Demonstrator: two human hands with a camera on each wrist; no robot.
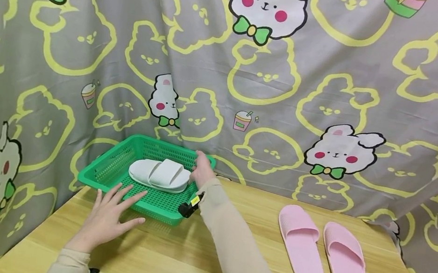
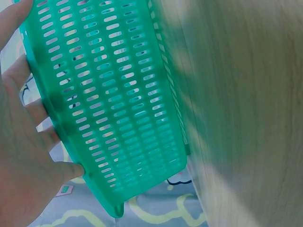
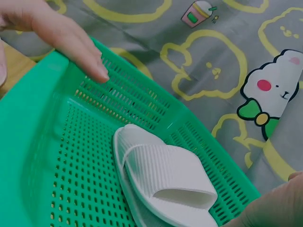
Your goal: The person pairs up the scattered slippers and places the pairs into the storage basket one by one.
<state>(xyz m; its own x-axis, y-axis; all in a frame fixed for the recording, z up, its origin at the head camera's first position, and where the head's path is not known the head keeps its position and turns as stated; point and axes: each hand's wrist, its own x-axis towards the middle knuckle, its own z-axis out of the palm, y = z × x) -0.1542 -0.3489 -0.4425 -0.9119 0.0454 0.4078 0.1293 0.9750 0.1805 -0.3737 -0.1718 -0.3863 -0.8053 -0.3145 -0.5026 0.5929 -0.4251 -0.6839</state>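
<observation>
A green plastic basket [image 1: 100, 175] with slotted walls sits at the back left of the wooden table. Inside lie white slippers [image 1: 170, 176], one overlapping the other, with ribbed straps. My left hand [image 1: 109, 219] is spread along the basket's near rim; in the left wrist view its straight fingers [image 2: 35, 111] touch the rim. At the right back corner is my right hand [image 1: 203, 170], with a long, straight finger [image 3: 78, 52] laid over the rim in the right wrist view. The white slippers rest on the basket floor, apart from both hands.
Two pink slippers [image 1: 302, 245] lie side by side on the right part of the wooden table [image 1: 230, 232]. A grey curtain [image 1: 212, 69] with yellow outlines and cartoon animals hangs behind and around the table, close behind the basket.
</observation>
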